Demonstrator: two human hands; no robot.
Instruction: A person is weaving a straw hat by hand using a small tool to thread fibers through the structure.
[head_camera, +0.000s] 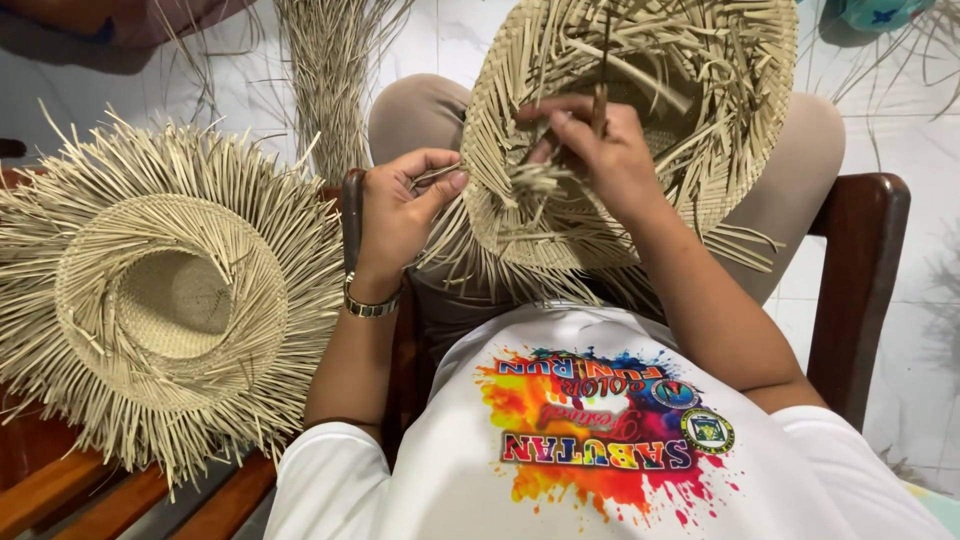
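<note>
A half-woven straw hat (700, 90) rests upside down on my lap, its loose pale strips sticking out all round the brim. My left hand (400, 215) pinches a few straw strips at the brim's left edge, thumb against forefinger. My right hand (600, 150) reaches inside the hat's rim, fingers closed on strips and on a thin brown stick-like tool that stands up between them. A metal watch sits on my left wrist.
A second unfinished straw hat (170, 300) lies crown-down on the wooden bench (60, 490) at my left. A bundle of dry straw strips (330, 70) lies on the white tiled floor ahead. The dark wooden chair arm (860, 270) stands at my right.
</note>
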